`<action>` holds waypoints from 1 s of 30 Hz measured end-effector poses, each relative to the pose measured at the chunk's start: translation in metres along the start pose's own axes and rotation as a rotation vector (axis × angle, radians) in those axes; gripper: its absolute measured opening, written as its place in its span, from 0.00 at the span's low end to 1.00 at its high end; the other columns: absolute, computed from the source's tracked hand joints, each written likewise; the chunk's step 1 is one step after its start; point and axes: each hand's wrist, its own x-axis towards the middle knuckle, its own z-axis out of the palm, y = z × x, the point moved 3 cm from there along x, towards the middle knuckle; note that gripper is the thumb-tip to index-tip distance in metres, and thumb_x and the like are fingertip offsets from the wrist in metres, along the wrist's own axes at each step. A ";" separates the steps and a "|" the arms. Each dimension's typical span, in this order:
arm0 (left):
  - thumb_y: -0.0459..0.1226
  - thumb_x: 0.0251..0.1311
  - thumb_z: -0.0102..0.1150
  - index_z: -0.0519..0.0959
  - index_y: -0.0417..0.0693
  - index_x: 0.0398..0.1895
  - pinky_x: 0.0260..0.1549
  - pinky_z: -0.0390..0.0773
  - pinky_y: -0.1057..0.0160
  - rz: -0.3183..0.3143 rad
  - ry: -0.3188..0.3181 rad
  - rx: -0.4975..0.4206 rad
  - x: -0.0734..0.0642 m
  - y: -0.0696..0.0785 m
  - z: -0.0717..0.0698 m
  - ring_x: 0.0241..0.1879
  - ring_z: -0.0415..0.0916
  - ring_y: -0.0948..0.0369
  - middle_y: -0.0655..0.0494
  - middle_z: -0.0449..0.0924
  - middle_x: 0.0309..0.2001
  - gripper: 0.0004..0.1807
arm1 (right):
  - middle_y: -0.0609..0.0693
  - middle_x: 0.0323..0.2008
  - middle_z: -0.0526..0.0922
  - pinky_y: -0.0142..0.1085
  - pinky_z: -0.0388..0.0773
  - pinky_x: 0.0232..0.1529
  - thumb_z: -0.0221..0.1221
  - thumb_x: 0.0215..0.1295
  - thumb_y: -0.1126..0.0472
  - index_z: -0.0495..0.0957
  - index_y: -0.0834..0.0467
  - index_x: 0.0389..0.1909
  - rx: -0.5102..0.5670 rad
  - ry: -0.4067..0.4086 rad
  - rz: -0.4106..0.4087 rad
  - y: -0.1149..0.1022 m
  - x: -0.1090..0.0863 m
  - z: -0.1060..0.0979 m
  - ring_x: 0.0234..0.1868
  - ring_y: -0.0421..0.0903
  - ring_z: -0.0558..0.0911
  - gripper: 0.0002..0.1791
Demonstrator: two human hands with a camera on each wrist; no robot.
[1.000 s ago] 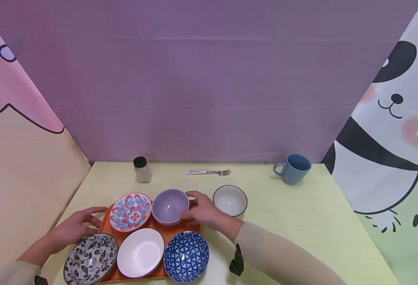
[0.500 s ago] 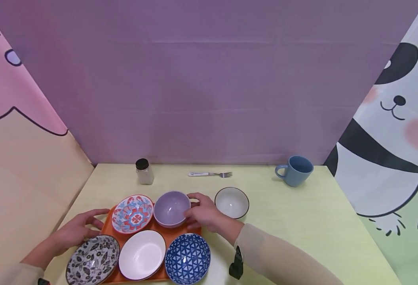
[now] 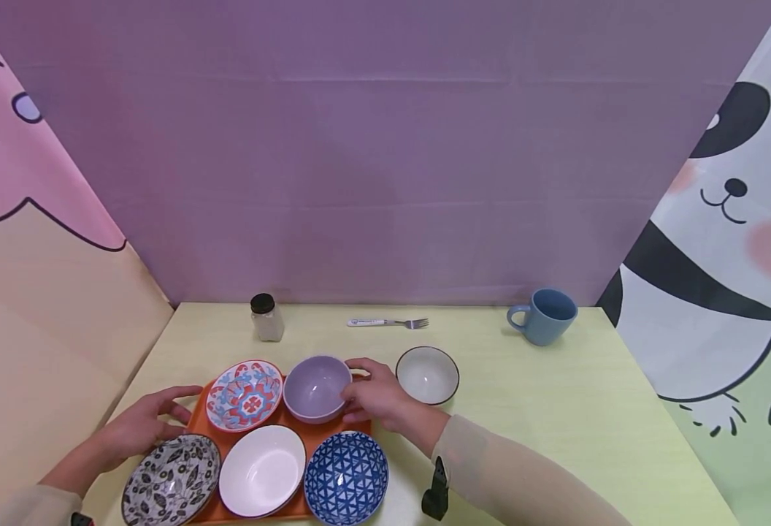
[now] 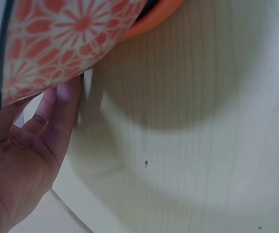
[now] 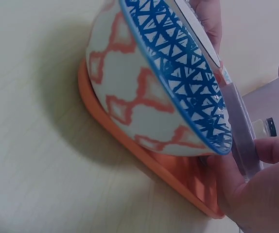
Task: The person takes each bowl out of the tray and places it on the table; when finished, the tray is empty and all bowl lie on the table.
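Observation:
My right hand [image 3: 380, 394] holds the lilac bowl [image 3: 315, 383] by its right side, fingers and thumb curved round it, over the back right of an orange tray [image 3: 291, 418]. In the right wrist view the lilac bowl [image 5: 241, 128] shows behind the blue triangle-patterned bowl [image 5: 183, 73]. My left hand [image 3: 132, 427] is at the tray's left edge, fingers loosely extended, thumb beside the black-and-white floral bowl [image 3: 171, 478]. That bowl's red-flowered outside [image 4: 71, 43] hides the fingertips in the left wrist view. A red-and-blue patterned bowl [image 3: 244, 396] and a white bowl [image 3: 263, 471] also sit on the tray.
Right of the tray stands a dark-rimmed white bowl [image 3: 428, 375], just behind my right wrist. Along the back are a black-capped jar [image 3: 266, 319], a fork [image 3: 388, 323] and a blue mug [image 3: 543, 316]. Walls bound the pale table [image 3: 556, 416] at back and sides.
The lilac bowl has shifted slightly towards me against the tray, with my right hand on it. My left hand stays at the tray's left edge. The head view has shifted slightly.

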 end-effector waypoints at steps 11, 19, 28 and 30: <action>0.24 0.63 0.56 0.54 0.36 0.78 0.27 0.82 0.59 -0.013 0.000 -0.017 -0.001 0.000 0.001 0.39 0.77 0.52 0.41 0.75 0.48 0.41 | 0.60 0.52 0.81 0.43 0.88 0.34 0.61 0.64 0.67 0.70 0.53 0.71 0.007 0.004 0.026 0.000 -0.004 -0.001 0.33 0.52 0.88 0.33; 0.23 0.62 0.56 0.54 0.37 0.78 0.28 0.83 0.59 -0.021 0.000 -0.019 0.000 0.000 0.000 0.40 0.76 0.52 0.41 0.75 0.49 0.41 | 0.62 0.48 0.80 0.44 0.88 0.34 0.62 0.63 0.67 0.71 0.54 0.70 0.031 -0.017 -0.010 -0.012 -0.014 -0.004 0.32 0.54 0.89 0.33; 0.23 0.62 0.55 0.54 0.36 0.78 0.26 0.81 0.60 -0.011 -0.005 0.001 0.000 0.002 0.000 0.39 0.76 0.52 0.41 0.75 0.48 0.40 | 0.62 0.49 0.82 0.43 0.88 0.34 0.64 0.62 0.66 0.72 0.54 0.69 0.054 -0.035 -0.031 -0.026 -0.019 -0.020 0.35 0.55 0.89 0.32; 0.23 0.62 0.55 0.54 0.36 0.78 0.25 0.80 0.61 -0.012 -0.004 0.015 0.000 0.003 0.000 0.39 0.76 0.52 0.42 0.76 0.48 0.40 | 0.63 0.49 0.82 0.43 0.88 0.33 0.64 0.63 0.66 0.72 0.54 0.69 0.058 -0.040 -0.033 -0.030 -0.022 -0.024 0.35 0.56 0.90 0.32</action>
